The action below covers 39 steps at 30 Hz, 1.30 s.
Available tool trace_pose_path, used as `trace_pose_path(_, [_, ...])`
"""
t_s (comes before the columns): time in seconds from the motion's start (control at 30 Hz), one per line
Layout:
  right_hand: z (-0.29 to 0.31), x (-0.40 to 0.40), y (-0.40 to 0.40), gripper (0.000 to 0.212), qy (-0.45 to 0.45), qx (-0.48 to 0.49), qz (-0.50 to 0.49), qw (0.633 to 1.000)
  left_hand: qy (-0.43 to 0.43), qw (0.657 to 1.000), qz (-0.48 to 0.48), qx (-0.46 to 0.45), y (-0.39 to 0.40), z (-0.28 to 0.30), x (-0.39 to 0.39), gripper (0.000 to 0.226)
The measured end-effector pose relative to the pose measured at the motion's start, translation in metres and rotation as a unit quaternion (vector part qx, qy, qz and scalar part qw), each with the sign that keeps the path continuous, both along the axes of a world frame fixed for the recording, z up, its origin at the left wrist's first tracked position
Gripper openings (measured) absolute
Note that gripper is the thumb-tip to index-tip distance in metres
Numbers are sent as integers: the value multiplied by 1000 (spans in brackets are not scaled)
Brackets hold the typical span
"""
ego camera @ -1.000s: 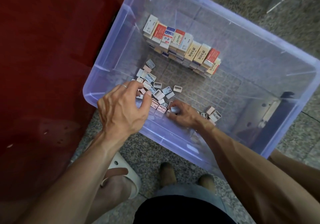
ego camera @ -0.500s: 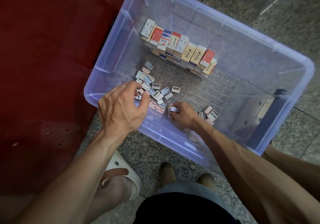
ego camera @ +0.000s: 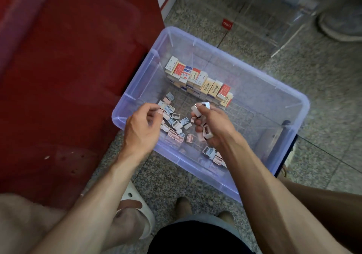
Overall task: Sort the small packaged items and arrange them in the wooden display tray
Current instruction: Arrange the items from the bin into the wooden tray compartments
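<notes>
A clear bluish plastic bin (ego camera: 290, 104) stands on the floor. Several small pink, white and blue packaged items (ego camera: 176, 123) lie loose on its bottom near the front left. A stacked row of red, white and tan boxes (ego camera: 197, 77) stands toward the back. My right hand (ego camera: 212, 125) is raised over the bin and grips several small items, one pinched at the fingertips, one near the palm. My left hand (ego camera: 142, 129) hovers over the loose pile with fingers curled and pinches a small pinkish piece at its fingertips. No wooden tray is in view.
A red surface (ego camera: 68, 77) fills the left side, right against the bin. A clear acrylic stand (ego camera: 274, 18) with a red label sits on the speckled stone floor (ego camera: 323, 89) behind. My sandalled foot (ego camera: 135, 210) and a low stool are below.
Both hands have lifted out of the pile. The right hand came up holding several small items; the left rose with a small piece at its fingertips. The view has pulled back.
</notes>
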State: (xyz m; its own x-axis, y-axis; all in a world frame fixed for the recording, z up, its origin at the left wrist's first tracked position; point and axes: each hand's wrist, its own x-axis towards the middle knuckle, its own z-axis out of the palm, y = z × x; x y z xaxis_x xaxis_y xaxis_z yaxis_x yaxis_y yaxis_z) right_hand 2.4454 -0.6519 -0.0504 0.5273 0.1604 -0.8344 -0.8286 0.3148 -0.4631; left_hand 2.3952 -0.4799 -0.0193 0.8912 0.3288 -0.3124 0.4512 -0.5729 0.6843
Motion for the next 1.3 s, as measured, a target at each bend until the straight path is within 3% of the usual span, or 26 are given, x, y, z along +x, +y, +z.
trace_pose_path(0.2, [66, 5, 22, 13, -37, 54, -22, 998, -33, 988, 128, -81, 4, 50, -29, 9])
trace_pose_path(0.43, [163, -19, 58, 14, -84, 153, -16, 984, -114, 971, 190, -91, 15, 128, -78, 12])
trace_pose_path(0.67, [244, -63, 120, 19, -134, 249, 52, 958, -201, 949, 225, -95, 29, 195, -133, 9])
trace_pose_path(0.8, [275, -87, 164, 18, -154, 244, 101, 952, -263, 919, 244, -162, 39, 234, -158, 23])
trace_pose_path(0.9, [291, -105, 193, 18, -183, 225, 131, 948, -281, 900, 273, -189, 55, 250, -175, 15])
trace_pose_path(1.1, [310, -133, 236, 19, -205, 218, 181, 937, -267, 898, 299, -179, 92, 273, -208, 8])
trace_pose_path(1.17, [313, -138, 249, 20, -198, 217, 188, 937, -255, 884, 311, -237, 104, 275, -217, 8])
trace_pose_path(1.3, [317, -142, 273, 20, -184, 201, 193, 942, -258, 812, 344, -395, 132, 281, -232, 21])
